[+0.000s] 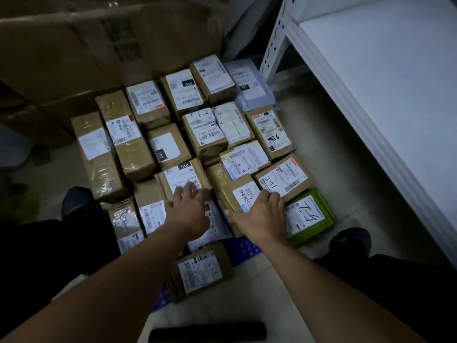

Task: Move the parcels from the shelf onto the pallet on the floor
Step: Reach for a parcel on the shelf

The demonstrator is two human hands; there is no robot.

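Reaching arms: two bare forearms stretch forward and down over the load on the floor.
left hand (188, 210): palm down, fingers straight and spread apart, fingertips laid on the white label of the 010 parcel (184, 178); it clasps nothing.
right hand (262, 215): palm down, fingers straight and close together on the brown parcel (241, 194), thumb out to the left; it clasps nothing.
parcels (205, 134): mostly brown taped boxes with white barcode labels, packed side by side in rows on the pallet, many touching.
pallet (244, 250): blue, lying on the floor; only a patch shows at the near side between boxes.
green parcel (321, 219): near right corner, just beside the right hand, handwriting on its white label.
near box (200, 271): at the near edge, under the left forearm.
grey bag (249, 82): soft mailer at the far right corner, near the shelf's upright.
shelf (371, 95): white rack on the right, with a perforated upright at its far end.
large cartons (74, 58): standing behind the pallet.
shoes (76, 201): dark, one on each side of the near end.
floor (321, 149): pale.
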